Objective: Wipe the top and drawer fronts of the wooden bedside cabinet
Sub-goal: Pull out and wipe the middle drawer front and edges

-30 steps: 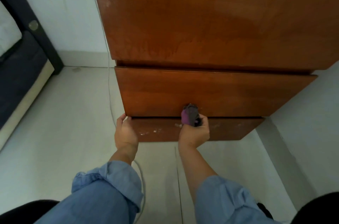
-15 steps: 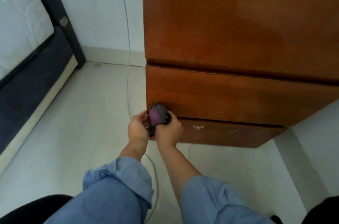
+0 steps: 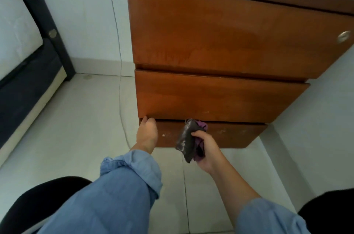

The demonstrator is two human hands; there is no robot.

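While my left hand [image 3: 147, 134] hooks its fingertips over the top left corner of the bottom drawer front [image 3: 226, 135], apparently to brace it, my right hand [image 3: 206, 152] grips a bunched dark-and-purple wiping cloth [image 3: 188, 140] against that same front. I judge this lowest panel of the wooden bedside cabinet [image 3: 220, 42] is the one being wiped, white specks remaining.

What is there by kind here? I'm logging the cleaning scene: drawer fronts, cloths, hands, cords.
Drawer fronts: 3 (top, middle, bottom)
Cloths: 1
Hands: 2 (left hand, right hand)
Cords: 1
Total: 7
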